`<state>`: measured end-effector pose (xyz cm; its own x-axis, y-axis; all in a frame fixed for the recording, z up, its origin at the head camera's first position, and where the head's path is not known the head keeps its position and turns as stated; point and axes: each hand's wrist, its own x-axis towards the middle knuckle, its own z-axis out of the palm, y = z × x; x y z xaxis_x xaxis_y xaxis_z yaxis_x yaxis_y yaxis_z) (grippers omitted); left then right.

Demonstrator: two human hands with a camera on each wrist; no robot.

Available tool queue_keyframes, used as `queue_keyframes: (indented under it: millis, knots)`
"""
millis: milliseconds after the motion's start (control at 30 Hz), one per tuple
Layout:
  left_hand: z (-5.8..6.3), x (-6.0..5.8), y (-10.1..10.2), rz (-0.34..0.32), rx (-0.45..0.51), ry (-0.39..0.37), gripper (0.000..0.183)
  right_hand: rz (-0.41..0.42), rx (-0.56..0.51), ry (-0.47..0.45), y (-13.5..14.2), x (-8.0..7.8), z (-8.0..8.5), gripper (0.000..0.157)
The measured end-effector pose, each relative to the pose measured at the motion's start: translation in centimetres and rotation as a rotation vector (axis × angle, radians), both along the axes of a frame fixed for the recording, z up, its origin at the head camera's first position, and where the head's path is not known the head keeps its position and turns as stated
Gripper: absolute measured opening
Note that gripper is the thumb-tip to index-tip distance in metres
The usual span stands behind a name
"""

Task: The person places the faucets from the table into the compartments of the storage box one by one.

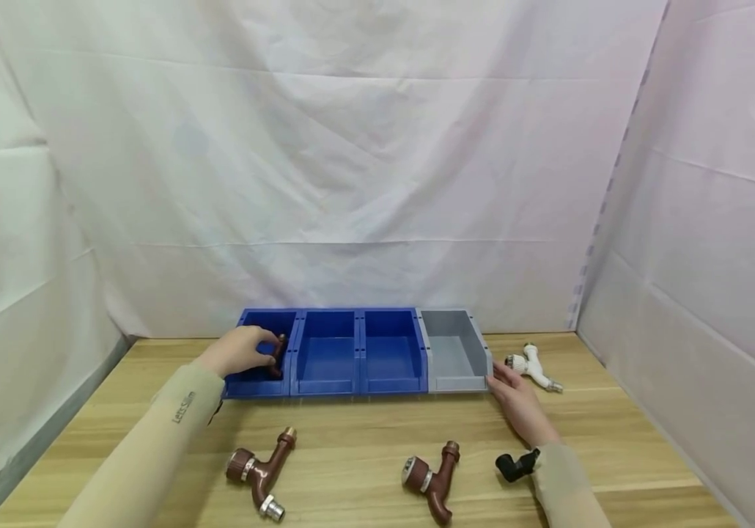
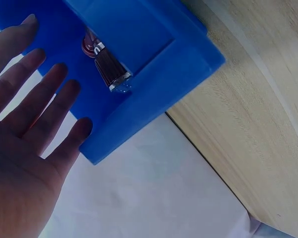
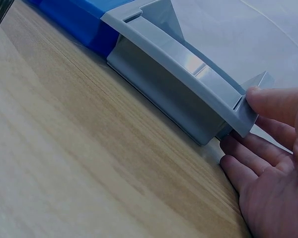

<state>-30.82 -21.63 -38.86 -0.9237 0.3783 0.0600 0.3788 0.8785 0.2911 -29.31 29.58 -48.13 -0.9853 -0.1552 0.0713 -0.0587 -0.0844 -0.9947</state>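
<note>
In the head view, my left hand [image 1: 242, 350] reaches into the leftmost blue bin [image 1: 255, 391], where a brown faucet [image 1: 276, 359] lies. The left wrist view shows the left fingers spread and apart from that faucet's ribbed knob [image 2: 111, 69]. At the other end of the row, my right hand [image 1: 519, 400] holds the front corner of the grey bin [image 1: 459, 383]. Its thumb [image 3: 268, 101] presses on the corner's side while the other fingers lie below the rim, as the right wrist view shows.
Two more blue bins [image 1: 327, 387] stand between the end ones. On the wooden table [image 1: 351, 455] in front lie a brown faucet with a metal nozzle [image 1: 262, 475], another brown faucet [image 1: 438, 484] and a black elbow-shaped piece [image 1: 516, 466]. A white faucet [image 1: 534, 367] lies right of the grey bin.
</note>
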Motion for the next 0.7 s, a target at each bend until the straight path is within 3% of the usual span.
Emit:
queue_keyframes:
  millis: [167,500,700]
  knots:
    - [0.3,0.2,0.1,-0.019,0.017,0.009,0.033,-0.005,-0.011,0.007,0.0,-0.1,0.3,0.059]
    - [1.0,1.5,-0.3,-0.007,0.028,0.009,0.043,-0.013,0.031,-0.012,0.0,-0.1,0.0,0.059]
    - [1.8,2.1,-0.4,0.009,0.024,0.036,0.050,0.004,0.015,-0.008,-0.3,-0.2,0.6,0.058]
